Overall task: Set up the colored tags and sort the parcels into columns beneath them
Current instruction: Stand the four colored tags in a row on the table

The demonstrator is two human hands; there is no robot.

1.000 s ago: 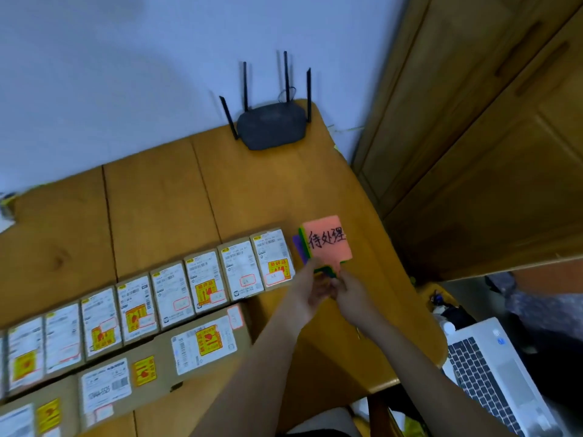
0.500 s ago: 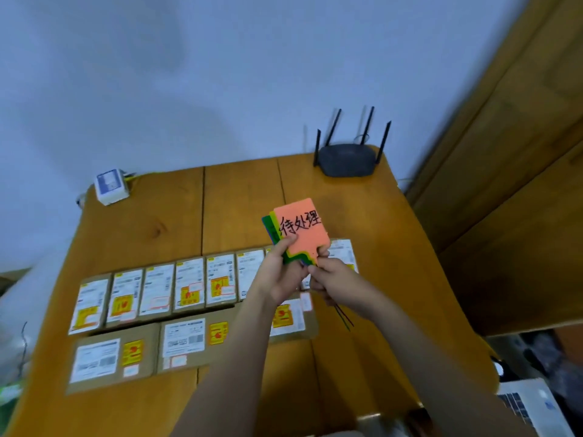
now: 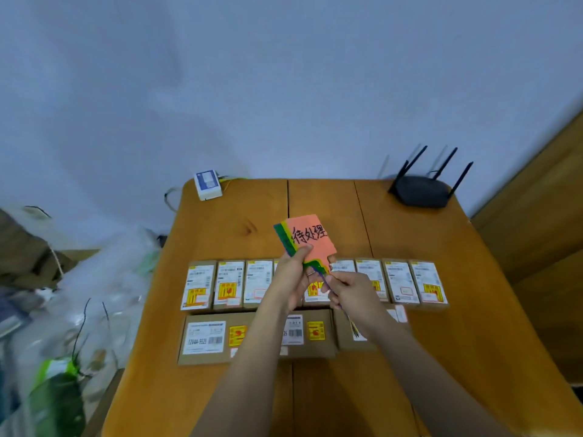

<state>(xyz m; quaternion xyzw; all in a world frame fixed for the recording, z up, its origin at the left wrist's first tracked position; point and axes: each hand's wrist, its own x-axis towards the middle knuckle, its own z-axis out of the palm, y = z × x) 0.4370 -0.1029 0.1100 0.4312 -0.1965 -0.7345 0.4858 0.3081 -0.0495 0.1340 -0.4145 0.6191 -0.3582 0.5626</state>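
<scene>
Tags now raised over parcels; left hand grip and right hand grip still pinch them

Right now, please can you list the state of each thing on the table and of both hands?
Stack of colored tags: held above the parcels, orange on top, fanned.
Left hand: grips the stack.
Right hand: pinches the stack's lower corner.
Small parcels: lying flat, one row, labels up.
Large parcels: flat, a nearer row.
Router: far right corner, antennas up.
White box: far left corner.
</scene>
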